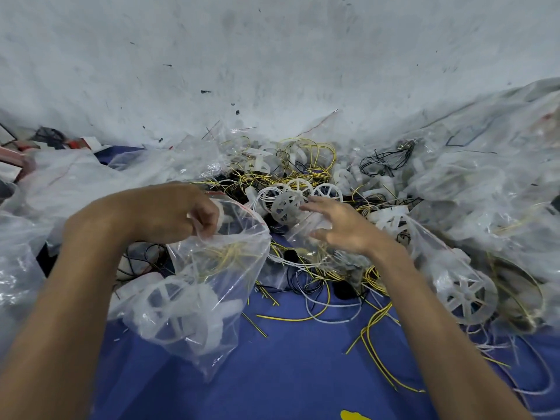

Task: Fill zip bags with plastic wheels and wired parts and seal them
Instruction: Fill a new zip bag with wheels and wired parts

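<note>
Our left hand point(194, 216) pinches the mouth of the zip bag point(212, 298), near left. Our right hand point(342, 228), fingers spread and empty, reaches the wheel point(285, 207) just beyond. Tangled wires point(303, 175) could snag it and drag the bag open.

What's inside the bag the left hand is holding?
The zip bag gripped by the left hand holds white spoked wheels and yellow wires; creased plastic hides the count.

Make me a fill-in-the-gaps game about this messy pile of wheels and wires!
The left hand pinches the zip bag, which holds white wheels and ____ wires.
The right hand holds ____.
The cloth beneath the hands is ____.
Missing words: yellow, nothing, blue.
</note>
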A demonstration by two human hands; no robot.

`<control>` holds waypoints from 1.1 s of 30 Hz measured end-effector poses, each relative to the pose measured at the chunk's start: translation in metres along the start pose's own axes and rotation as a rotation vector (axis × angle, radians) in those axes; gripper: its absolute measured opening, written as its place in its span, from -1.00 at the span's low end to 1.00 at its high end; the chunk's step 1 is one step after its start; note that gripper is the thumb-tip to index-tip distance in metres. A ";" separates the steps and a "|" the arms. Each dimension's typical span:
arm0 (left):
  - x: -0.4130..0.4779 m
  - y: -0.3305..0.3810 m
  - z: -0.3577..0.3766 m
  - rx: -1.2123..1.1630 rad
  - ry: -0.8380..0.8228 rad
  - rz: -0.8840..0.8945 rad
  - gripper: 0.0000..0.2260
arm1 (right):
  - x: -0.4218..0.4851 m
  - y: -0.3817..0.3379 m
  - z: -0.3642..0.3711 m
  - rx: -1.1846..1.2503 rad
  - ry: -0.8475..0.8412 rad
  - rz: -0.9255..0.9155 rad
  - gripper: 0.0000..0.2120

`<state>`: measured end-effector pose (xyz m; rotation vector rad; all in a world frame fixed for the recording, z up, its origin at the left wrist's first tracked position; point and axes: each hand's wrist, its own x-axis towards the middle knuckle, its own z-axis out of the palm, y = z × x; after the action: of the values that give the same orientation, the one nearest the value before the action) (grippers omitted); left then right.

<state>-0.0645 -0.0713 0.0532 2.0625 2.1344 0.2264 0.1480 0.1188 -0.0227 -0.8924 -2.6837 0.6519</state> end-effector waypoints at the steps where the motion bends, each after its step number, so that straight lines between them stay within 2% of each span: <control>1: 0.001 0.000 0.001 -0.004 0.000 0.007 -0.61 | 0.002 0.005 0.001 -0.145 -0.004 0.042 -0.31; 2: 0.002 0.001 0.001 -0.002 0.000 0.015 -0.60 | 0.002 0.011 0.004 -0.243 -0.060 0.096 -0.24; 4: 0.003 0.001 0.002 0.009 -0.005 0.027 -0.60 | -0.001 0.020 0.007 -0.243 -0.131 0.184 -0.20; 5: 0.003 0.000 0.003 0.013 -0.008 0.029 -0.60 | -0.003 0.024 0.007 -0.189 -0.075 0.204 -0.28; 8: 0.003 -0.002 0.003 0.010 -0.011 0.027 -0.57 | -0.006 0.035 0.000 -0.129 0.273 0.253 -0.59; 11: 0.003 -0.005 0.002 -0.007 -0.005 0.023 -0.55 | -0.007 0.042 -0.010 -0.050 0.427 0.266 -0.65; 16: 0.003 -0.008 0.002 -0.019 -0.012 0.023 -0.56 | -0.010 0.045 -0.027 0.036 0.448 0.229 -0.68; 20: 0.002 -0.007 0.001 -0.025 -0.013 0.022 -0.58 | -0.018 0.034 -0.040 0.453 0.486 0.216 -0.76; 22: 0.001 -0.006 0.001 -0.024 -0.010 0.020 -0.58 | -0.020 0.030 -0.044 0.538 0.513 0.221 -0.72; 27: 0.000 -0.005 0.000 -0.026 -0.013 0.009 -0.59 | -0.024 0.025 -0.050 0.599 0.493 0.257 -0.61; 33: 0.000 -0.003 -0.001 -0.014 -0.015 0.010 -0.60 | -0.026 0.022 -0.052 0.682 0.449 0.263 -0.63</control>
<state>-0.0676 -0.0717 0.0533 2.0614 2.1085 0.2252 0.1983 0.1363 0.0096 -1.0313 -1.7770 1.1611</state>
